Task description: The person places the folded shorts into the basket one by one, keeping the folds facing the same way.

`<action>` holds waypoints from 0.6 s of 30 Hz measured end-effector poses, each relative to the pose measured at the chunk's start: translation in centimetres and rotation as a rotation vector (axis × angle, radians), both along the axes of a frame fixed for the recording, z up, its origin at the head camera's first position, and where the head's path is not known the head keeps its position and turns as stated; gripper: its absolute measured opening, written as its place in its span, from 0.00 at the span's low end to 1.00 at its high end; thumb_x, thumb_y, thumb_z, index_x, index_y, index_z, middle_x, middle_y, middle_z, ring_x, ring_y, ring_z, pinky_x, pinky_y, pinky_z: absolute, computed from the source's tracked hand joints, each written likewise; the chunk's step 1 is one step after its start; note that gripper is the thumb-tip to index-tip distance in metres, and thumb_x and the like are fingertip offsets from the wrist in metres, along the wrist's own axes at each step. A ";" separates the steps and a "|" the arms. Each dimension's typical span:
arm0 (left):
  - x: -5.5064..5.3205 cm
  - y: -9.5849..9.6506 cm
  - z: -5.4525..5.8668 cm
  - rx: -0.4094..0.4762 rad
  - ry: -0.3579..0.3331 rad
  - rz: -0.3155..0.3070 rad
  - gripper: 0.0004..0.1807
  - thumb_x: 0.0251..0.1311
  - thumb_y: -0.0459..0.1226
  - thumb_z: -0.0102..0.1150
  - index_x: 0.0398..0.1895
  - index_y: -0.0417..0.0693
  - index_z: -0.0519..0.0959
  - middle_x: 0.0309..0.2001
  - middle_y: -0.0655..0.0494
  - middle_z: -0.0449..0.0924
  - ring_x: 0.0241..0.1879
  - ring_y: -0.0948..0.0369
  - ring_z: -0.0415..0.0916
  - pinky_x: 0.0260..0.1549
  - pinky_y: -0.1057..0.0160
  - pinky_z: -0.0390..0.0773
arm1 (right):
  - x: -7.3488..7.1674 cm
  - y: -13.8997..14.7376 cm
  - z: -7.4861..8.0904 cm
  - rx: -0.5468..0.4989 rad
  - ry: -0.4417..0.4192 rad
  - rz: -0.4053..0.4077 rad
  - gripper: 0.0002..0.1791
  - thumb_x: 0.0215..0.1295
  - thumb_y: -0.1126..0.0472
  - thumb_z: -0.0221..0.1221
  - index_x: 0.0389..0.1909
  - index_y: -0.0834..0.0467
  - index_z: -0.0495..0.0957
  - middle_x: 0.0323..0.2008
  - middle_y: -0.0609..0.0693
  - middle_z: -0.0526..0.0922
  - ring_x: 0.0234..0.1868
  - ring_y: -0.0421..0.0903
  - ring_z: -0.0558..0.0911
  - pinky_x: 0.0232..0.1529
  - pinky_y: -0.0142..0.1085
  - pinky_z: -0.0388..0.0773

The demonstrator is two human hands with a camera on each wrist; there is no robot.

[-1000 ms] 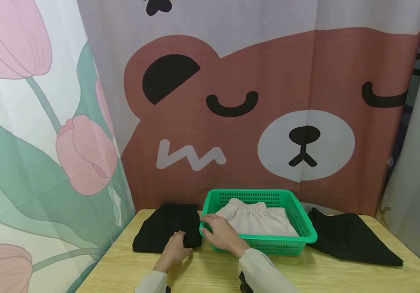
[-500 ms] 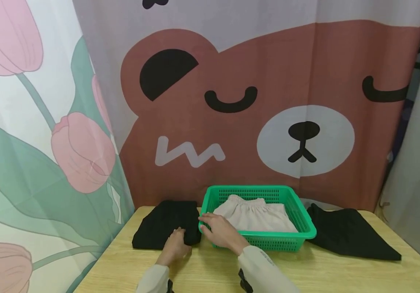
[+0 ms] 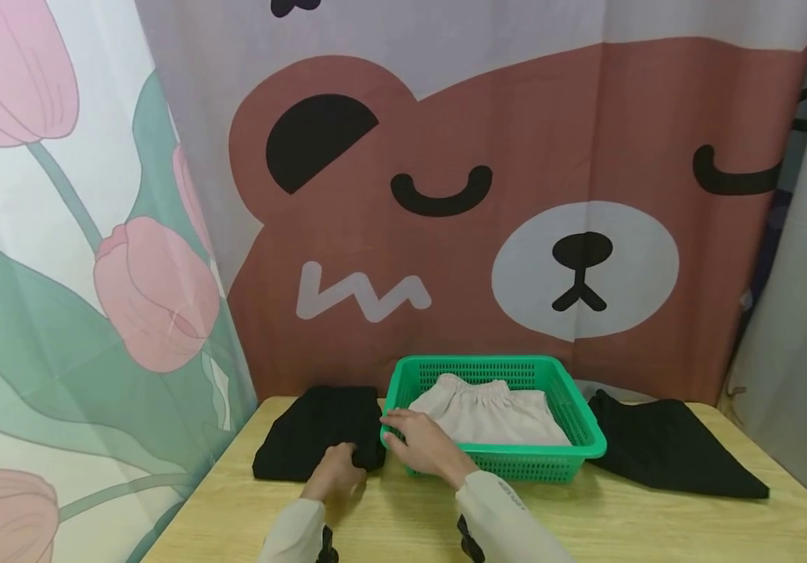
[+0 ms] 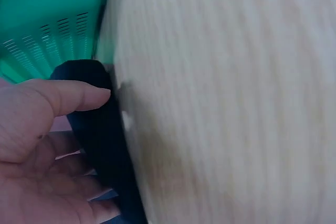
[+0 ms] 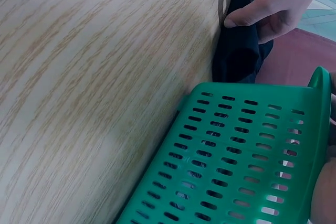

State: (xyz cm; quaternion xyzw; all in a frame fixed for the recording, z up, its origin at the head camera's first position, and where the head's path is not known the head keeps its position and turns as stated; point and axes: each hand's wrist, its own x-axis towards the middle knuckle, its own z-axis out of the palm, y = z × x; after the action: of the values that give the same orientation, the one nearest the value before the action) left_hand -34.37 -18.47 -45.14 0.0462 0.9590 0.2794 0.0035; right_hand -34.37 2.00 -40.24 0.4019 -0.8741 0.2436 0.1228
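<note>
On the worktop point(image 3: 396, 524), the black cloth point(image 3: 312, 434) lies left of the basket point(image 3: 523, 467), near edge running left-right, its near right part pinched by the left hand point(image 3: 335, 471), while the right hand point(image 3: 429, 446) touches the basket's rim, grip unclear.

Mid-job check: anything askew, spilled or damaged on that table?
Mildly odd: the black cloth right of the green basket lies slanted, a corner pointing toward the right edge of the table, while the black bundle gripped by the left hand looks compactly folded. No spill or damage shows.
</note>
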 end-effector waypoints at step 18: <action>2.2 1.2 1.3 -0.028 -0.075 -0.054 0.26 0.55 0.31 0.65 0.53 0.21 0.73 0.52 0.27 0.73 0.54 0.33 0.69 0.50 0.37 0.70 | 0.1 0.2 0.2 0.002 -0.024 -0.004 0.21 0.75 0.57 0.49 0.64 0.62 0.72 0.62 0.57 0.74 0.66 0.55 0.67 0.63 0.45 0.63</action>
State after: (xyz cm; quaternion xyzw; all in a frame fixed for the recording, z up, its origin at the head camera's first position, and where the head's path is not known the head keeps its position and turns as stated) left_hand -32.20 -17.29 -43.84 0.0617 0.9604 0.2675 0.0476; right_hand -34.29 2.17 -40.05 0.3971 -0.8766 0.2474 0.1125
